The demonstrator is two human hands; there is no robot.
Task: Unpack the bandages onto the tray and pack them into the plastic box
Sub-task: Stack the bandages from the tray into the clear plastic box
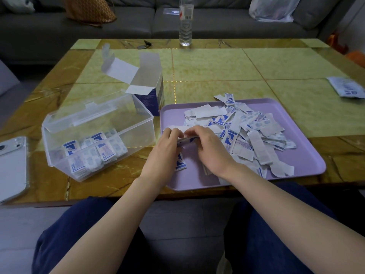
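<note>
On the yellow-green tiled table (217, 70) before us lies a lilac rectangular plastic tray (193, 180), heaped on its right side with loose white-and-blue wrapped bandages (246, 131). Just left of it stands a clear plastic box (59, 155), lid tipped back, with packed bandages (98, 151) in its near end. An opened white cardboard carton (150, 89) stands behind. Over the tray's left part, our left hand (162, 153) and right hand (211, 149) curl their fingers round a small stack of bandages (186, 141), pinching it between them.
</note>
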